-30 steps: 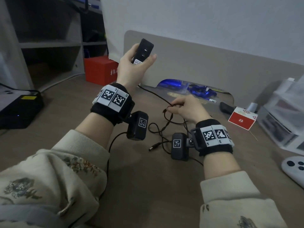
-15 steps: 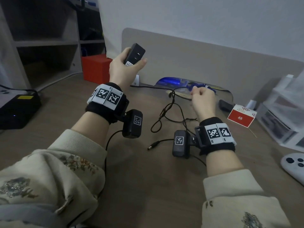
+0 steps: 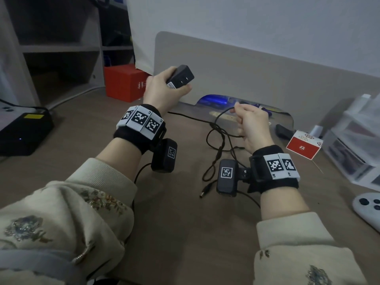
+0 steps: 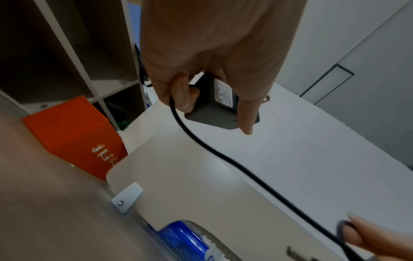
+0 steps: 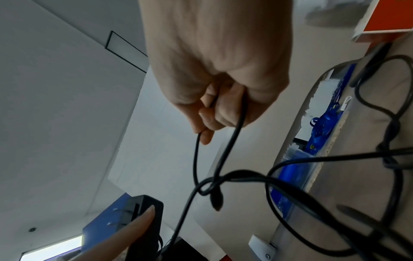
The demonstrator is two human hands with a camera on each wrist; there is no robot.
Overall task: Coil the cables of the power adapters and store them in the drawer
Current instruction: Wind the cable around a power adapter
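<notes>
I am holding the adapter (image 3: 180, 77) off the desk (image 3: 168, 219) in my left hand (image 3: 162, 93), fingers and thumb wrapping its black body, prongs pointing up and right; my right hand (image 3: 251, 128) is pinching a loop of the cable (image 3: 216, 140) just right of it, near the far edge of the desk. I am judging the adapter to be a small, rigid, fairly light block, best held across its flat sides as I am doing now, clear of the prongs; the cable I am judging thin, limp and springy, apt to kink, so I would be taking it close to the body and feeding short lengths. The cable is running black and matte from the adapter's base to the right hand, then dropping in tangled loops onto the desk between my wrists; its barrel plug (image 3: 204, 193) is lying near, beside the right wrist camera. No drawer is showing for certain.
</notes>
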